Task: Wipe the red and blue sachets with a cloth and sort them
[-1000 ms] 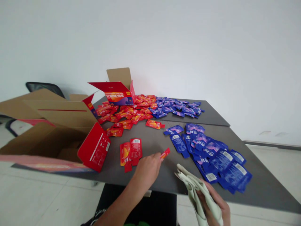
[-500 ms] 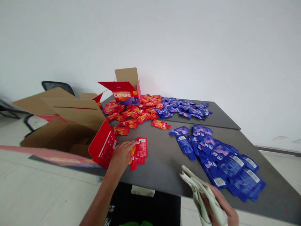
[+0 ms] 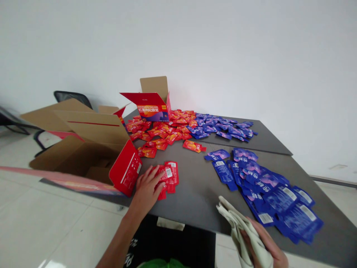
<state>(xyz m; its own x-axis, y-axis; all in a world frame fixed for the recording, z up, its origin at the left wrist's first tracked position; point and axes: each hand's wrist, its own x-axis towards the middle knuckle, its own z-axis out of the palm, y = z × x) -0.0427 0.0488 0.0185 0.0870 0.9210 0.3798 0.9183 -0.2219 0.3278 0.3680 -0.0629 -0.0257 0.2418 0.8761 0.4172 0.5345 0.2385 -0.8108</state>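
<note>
My left hand (image 3: 148, 188) lies at the near left of the table with its fingers spread, the tips touching a small stack of red sachets (image 3: 173, 172). Their barcoded backs face up; the hand covers part of the stack. At the lower right, my right hand (image 3: 264, 238) is closed around a folded pale cloth (image 3: 237, 219), held over the table's front edge. To the right of the cloth, several blue sachets (image 3: 281, 199) overlap in a loose pile. An open red carton (image 3: 126, 167) stands left of my left hand, flaps up.
A second open red carton (image 3: 153, 109) stands farther back, beside a heap of red sachets (image 3: 170, 130) and a heap of blue sachets (image 3: 223, 126). One red sachet (image 3: 193, 146) lies alone mid-table (image 3: 192, 208). A black chair (image 3: 73, 97) is behind the near carton.
A red sachet now lies on top of the near stack. My left hand's fingers have spread flat over it. My right hand keeps holding the cloth, and the view has shifted slightly.
</note>
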